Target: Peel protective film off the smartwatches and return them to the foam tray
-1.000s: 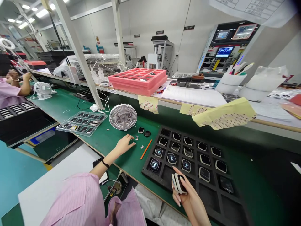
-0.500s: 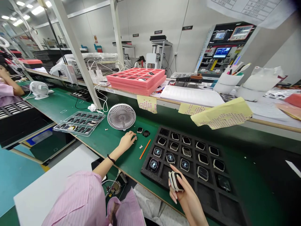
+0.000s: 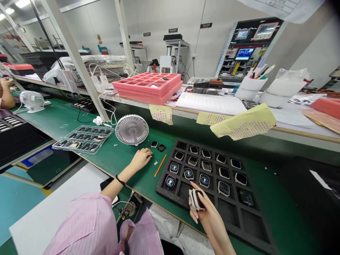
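My right hand (image 3: 209, 212) is closed around smartwatches (image 3: 196, 199), at least two stacked face to back, with the thumb over the dark screen. It hovers above the front of a black foam tray (image 3: 183, 193). Smartwatches, some with lit dials (image 3: 170, 182), sit in many of the tray's compartments. On the green mat, my left hand (image 3: 141, 159) lies palm down with its fingers stretched forward; nothing shows in them. Just beyond its fingertips are a small square watch (image 3: 154, 144) and a dark round-edged watch part (image 3: 161, 147). A tiny white piece (image 3: 156, 163) and an orange stick (image 3: 160, 165) lie to its right.
A grey fan (image 3: 132, 129) stands behind my left hand. Left of it is a clear plastic tray (image 3: 99, 148) of small parts. The shelf above carries pink foam trays (image 3: 148, 95), papers (image 3: 211, 102) and a pen cup (image 3: 249, 88). Another person's arm (image 3: 6, 94) shows at far left.
The small light piece at my left fingertips no longer shows there, and those fingers now rest flatter on the mat. My right hand keeps its hold on the smartwatches. The camera view has shifted slightly.
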Tool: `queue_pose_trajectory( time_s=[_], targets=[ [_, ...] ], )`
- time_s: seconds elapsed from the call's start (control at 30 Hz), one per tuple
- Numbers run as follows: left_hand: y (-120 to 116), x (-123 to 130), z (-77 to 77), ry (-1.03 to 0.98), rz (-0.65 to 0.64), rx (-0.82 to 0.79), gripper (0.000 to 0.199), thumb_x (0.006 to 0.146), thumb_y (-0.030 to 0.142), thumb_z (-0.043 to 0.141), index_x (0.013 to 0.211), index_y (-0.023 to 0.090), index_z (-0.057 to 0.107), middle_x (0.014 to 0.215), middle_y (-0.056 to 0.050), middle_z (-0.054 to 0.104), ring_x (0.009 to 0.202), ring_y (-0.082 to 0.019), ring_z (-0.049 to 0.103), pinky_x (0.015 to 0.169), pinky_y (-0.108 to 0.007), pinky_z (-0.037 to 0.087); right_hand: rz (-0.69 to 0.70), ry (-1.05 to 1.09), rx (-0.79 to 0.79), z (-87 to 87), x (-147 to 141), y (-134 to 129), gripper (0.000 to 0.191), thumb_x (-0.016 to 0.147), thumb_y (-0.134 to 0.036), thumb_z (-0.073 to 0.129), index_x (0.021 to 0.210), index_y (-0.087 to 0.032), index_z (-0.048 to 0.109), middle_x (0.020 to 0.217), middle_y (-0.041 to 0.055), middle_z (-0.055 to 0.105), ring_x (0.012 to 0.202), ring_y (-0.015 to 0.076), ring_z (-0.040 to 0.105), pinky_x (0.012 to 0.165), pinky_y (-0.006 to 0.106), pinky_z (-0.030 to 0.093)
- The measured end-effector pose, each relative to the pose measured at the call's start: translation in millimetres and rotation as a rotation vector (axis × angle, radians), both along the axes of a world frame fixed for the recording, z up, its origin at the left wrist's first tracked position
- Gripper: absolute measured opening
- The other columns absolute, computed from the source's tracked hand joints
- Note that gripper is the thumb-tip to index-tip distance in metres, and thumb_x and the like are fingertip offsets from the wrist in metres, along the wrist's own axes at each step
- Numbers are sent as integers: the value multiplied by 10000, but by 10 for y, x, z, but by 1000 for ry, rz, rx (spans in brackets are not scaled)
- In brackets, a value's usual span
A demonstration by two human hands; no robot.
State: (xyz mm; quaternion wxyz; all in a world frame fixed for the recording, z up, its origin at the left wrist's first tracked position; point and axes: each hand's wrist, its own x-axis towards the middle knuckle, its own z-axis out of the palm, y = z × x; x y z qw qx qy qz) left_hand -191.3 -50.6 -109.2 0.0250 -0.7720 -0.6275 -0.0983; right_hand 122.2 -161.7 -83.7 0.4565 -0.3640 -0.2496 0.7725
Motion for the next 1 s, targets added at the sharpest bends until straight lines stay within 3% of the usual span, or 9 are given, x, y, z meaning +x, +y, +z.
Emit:
queue_pose_trajectory(
  time_s=[0.27,0.43,0.53,0.6,0.67,0.8,1.0],
  targets=[
    [109,-11,-44,59,-45,-24,267,915,125,368,869,122,631,909,-149,626,826,-241,579,766,-367,404,12,13,18,-19,-11,-12,506,829,-415,634,1287,-234,519,706,5,576,480,87,403,459,240,331],
    [-79,164,179,0,-111,25,240,938,173,386,903,153,623,892,-109,653,842,-217,607,759,-342,432,28,33,19,17,-13,48,540,838,-408,621,1323,-208,492,711,18,593,472,89,404,457,243,334],
    [-390,507,479,-184,-435,223,217,962,208,400,1014,177,609,970,-74,689,928,-173,619,814,-309,442,62,87,23,99,-55,119,507,850,-369,607,1312,-188,504,712,25,602,465,86,406,445,236,330],
    [-594,750,700,-227,-724,313,195,959,169,416,1039,186,593,940,-47,706,879,-132,629,814,-283,445,98,129,31,160,-95,161,501,845,-359,603,1303,-175,512,692,23,598,451,85,404,425,229,317],
    [-732,930,880,-231,-900,336,193,956,138,419,1066,166,575,939,-52,713,865,-117,634,820,-272,451,140,160,34,212,-132,184,511,841,-360,599,1308,-174,506,669,16,590,438,86,408,410,222,312],
    [-807,1057,1028,-147,-993,349,246,969,115,366,1098,153,572,962,-71,722,914,-126,641,853,-288,455,193,185,40,270,-171,170,490,842,-365,599,1287,-177,521,648,9,581,434,91,431,398,217,320],
    [-770,1001,1009,-81,-1014,383,258,965,121,371,1119,153,576,975,-78,720,925,-135,637,872,-294,454,214,195,47,285,-153,140,455,845,-371,593,1253,-176,543,647,14,590,428,89,429,396,214,314]
  ],
)
